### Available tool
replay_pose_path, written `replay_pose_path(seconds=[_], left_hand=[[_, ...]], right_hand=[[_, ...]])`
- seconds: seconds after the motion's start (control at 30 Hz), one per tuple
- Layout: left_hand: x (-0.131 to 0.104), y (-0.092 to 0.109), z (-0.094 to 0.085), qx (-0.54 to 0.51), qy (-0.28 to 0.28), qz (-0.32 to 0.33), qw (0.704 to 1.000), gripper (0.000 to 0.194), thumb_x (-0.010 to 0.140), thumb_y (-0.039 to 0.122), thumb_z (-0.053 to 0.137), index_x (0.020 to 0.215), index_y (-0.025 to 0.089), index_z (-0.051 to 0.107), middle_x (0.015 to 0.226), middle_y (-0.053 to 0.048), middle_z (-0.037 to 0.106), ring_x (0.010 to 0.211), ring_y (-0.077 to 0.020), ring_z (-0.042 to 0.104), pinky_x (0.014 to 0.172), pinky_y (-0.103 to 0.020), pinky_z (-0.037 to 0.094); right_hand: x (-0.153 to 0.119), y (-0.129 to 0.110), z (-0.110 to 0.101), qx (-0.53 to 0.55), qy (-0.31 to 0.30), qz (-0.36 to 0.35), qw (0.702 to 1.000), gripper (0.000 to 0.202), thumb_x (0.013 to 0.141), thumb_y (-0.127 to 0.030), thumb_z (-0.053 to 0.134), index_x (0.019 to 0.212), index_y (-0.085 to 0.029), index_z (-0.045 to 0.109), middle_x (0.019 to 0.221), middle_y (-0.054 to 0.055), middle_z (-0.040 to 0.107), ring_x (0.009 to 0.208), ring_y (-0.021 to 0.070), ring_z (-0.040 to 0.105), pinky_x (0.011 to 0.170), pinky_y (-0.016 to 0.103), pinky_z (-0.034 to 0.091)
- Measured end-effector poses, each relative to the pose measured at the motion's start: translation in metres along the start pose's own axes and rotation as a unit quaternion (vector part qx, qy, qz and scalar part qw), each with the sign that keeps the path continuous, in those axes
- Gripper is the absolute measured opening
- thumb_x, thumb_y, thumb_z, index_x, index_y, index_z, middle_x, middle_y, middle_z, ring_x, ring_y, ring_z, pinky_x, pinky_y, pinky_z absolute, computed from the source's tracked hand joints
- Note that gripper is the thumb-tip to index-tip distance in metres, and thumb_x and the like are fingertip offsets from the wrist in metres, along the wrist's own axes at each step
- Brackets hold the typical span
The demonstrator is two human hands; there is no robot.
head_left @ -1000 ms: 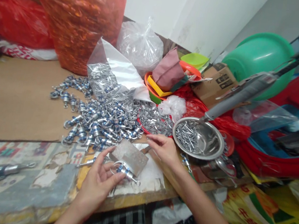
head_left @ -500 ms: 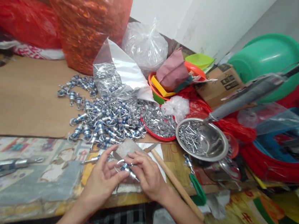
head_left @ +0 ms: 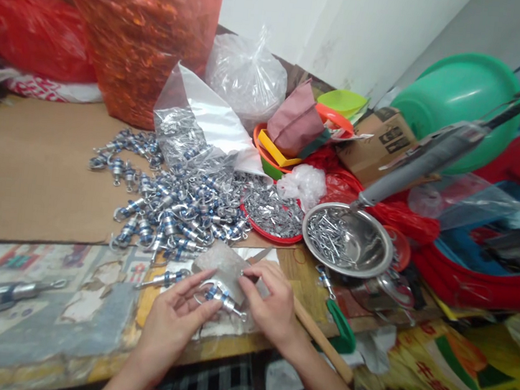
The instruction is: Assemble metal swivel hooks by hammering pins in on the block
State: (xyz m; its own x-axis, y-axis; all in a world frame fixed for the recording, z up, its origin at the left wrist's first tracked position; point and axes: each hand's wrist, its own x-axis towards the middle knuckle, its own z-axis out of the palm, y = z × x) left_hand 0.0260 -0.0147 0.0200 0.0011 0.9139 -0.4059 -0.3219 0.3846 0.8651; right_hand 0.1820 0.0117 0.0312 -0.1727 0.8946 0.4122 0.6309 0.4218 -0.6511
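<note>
My left hand (head_left: pixel 179 312) pinches a small silver-and-blue metal fitting (head_left: pixel 220 295) between thumb and fingers. The fitting has a curved ring at one side and a small eye at its lower right end. To its right, apart from the fitting, is my right hand (head_left: pixel 270 306). Thumb and forefinger are closed together there over a grey metal block (head_left: pixel 221 262); whatever they hold is too small to name. A similar fitting (head_left: pixel 168 278) lies left of the block. Behind the hands spreads a heap of such fittings (head_left: pixel 178 211).
A red dish (head_left: pixel 278 239) of small metal strips and a steel bowl (head_left: pixel 386 259) of metal pins stand behind my right hand. A wooden handle (head_left: pixel 319 336) lies right of it. Cardboard (head_left: pixel 31 181) covers the left, and an orange bag (head_left: pixel 136 49) stands behind.
My right hand has let go of the fitting and moved up and right, away from it. The left hand keeps the fitting, whose eye end now shows.
</note>
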Motion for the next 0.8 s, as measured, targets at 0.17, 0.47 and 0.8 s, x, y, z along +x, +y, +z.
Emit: replay_pose_path(seconds=[0.17, 0.47, 0.8], left_hand=[[-0.008, 0.004, 0.006, 0.005, 0.041, 0.01, 0.999, 0.053, 0.055, 0.027, 0.072, 0.105, 0.014, 0.06, 0.072, -0.003, 0.071, 0.067, -0.0167, 0.066, 0.064, -0.024, 0.053], [-0.016, 0.007, 0.008, 0.003, 0.023, 0.027, 0.999, 0.049, 0.053, 0.025, 0.074, 0.099, 0.015, 0.063, 0.077, -0.003, 0.073, 0.073, -0.0188, 0.066, 0.07, -0.026, 0.054], [-0.018, 0.008, 0.009, 0.056, 0.033, 0.156, 0.986, 0.017, 0.054, 0.023, 0.072, 0.071, 0.019, 0.069, 0.076, -0.003, 0.071, 0.076, -0.0211, 0.066, 0.071, -0.029, 0.054]], right_hand=[[0.028, 0.014, 0.002, -0.032, -0.083, 0.074, 0.993, 0.005, 0.063, -0.019, 0.066, 0.063, -0.018, 0.061, 0.067, 0.0, 0.058, 0.07, 0.0145, 0.053, 0.065, 0.027, 0.041], [-0.001, -0.019, -0.006, 0.049, -0.078, 0.08, 0.993, 0.011, 0.076, -0.021, 0.057, 0.077, -0.02, 0.068, 0.071, 0.002, 0.063, 0.069, 0.0139, 0.056, 0.063, 0.023, 0.044], [-0.012, -0.039, -0.005, 0.095, 0.009, 0.05, 0.994, 0.011, 0.074, -0.015, 0.055, 0.072, -0.018, 0.066, 0.068, 0.003, 0.064, 0.067, 0.0155, 0.057, 0.063, 0.026, 0.044]])
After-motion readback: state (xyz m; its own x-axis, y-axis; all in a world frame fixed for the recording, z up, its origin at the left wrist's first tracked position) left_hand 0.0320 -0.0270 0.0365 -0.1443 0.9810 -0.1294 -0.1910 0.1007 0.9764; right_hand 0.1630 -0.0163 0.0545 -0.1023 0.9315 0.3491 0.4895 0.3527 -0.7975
